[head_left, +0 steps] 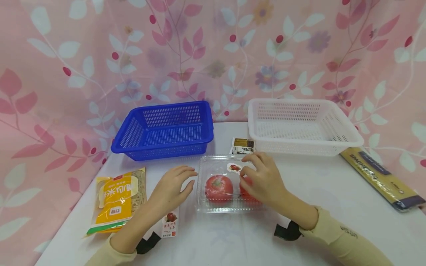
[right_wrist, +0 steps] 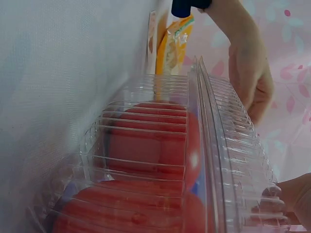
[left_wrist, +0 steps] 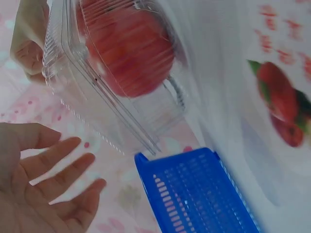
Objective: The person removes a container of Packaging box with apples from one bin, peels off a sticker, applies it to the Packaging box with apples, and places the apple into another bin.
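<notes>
A clear lidded plastic box (head_left: 203, 184) stands at the middle of the table with two red tomatoes (head_left: 219, 188) inside. On its lid lies a white sticker (head_left: 234, 168) with a red fruit picture. My right hand (head_left: 263, 179) is over the right part of the lid, bent fingertips at the sticker and partly covering one tomato. To the left of the box, my left hand (head_left: 173, 186) hovers with relaxed, spread fingers and holds nothing; the left wrist view shows its fingers (left_wrist: 63, 170) apart from the box wall.
A blue basket (head_left: 163, 147) and a white basket (head_left: 304, 147) stand behind. A yellow noodle bag (head_left: 116, 195) and a printed card (head_left: 169, 225) lie left. A small packet (head_left: 243, 145) is behind the box, and a spaghetti pack (head_left: 382, 177) lies right.
</notes>
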Tool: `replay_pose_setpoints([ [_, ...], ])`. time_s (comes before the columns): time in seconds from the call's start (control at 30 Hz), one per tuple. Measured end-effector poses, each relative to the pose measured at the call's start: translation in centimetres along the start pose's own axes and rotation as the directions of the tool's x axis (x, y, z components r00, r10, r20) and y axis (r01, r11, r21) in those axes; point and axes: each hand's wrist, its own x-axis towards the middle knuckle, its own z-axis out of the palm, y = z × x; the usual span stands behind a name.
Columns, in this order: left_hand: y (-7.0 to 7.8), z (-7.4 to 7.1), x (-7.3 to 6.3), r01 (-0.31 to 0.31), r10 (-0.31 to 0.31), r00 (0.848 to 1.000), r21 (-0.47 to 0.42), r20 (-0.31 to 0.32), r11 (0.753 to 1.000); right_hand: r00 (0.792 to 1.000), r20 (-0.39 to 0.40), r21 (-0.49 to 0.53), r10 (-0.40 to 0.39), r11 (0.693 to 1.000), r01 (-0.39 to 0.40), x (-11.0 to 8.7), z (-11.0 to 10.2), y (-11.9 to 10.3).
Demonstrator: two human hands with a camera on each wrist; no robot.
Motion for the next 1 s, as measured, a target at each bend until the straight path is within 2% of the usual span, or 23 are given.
replay_pose_setpoints([
  [0.1, 0.5, 0.4, 1.2, -0.077, 0.079, 0.996, -0.039, 0.052, 0.996, 1.0, 0.015, 0.007, 0.008, 1.0, -0.008, -0.1, 0.1, -0.1],
  [0.2, 0.8, 1.0, 2.2, -0.143, 0.145, 0.979, -0.022, 0.141, 0.989, 1.0, 0.028, 0.016, 0.011, 1.0, -0.012, -0.2, 0.3, -0.2],
  [0.27, 1.0, 1.4, 3.0, -0.215, 0.208, 0.959, 0.019, 0.192, 0.976, 0.999, 0.041, 0.021, 0.02, 1.0, -0.021, -0.2, 0.3, -0.2],
  [0.4, 1.6, 2.2, 4.3, -0.341, 0.304, 0.909, 0.092, 0.286, 0.935, 0.996, 0.073, 0.019, 0.044, 0.999, -0.045, -0.3, 0.3, -0.4],
  [0.47, 1.9, 2.5, 4.7, -0.378, 0.327, 0.887, 0.106, 0.326, 0.92, 0.994, 0.09, 0.016, 0.054, 0.998, -0.056, -0.3, 0.3, -0.5],
  [0.57, 2.2, 2.9, 5.0, -0.414, 0.352, 0.867, 0.117, 0.353, 0.903, 0.992, 0.113, 0.011, 0.063, 0.998, -0.065, -0.3, 0.4, -0.7],
  [0.73, 2.4, 3.5, 5.2, -0.449, 0.379, 0.855, 0.141, 0.353, 0.882, 0.992, 0.118, 0.009, 0.052, 0.999, -0.053, -0.4, 0.6, -0.9],
  [0.9, 2.5, 3.6, 5.3, -0.443, 0.363, 0.849, 0.142, 0.384, 0.885, 0.995, 0.095, 0.011, 0.027, 1.0, -0.028, -0.3, 0.8, -0.9],
  [1.0, 2.5, 3.6, 5.4, -0.435, 0.354, 0.846, 0.131, 0.398, 0.891, 0.994, 0.106, 0.023, 0.028, 0.999, -0.031, -0.3, 0.9, -0.9],
])
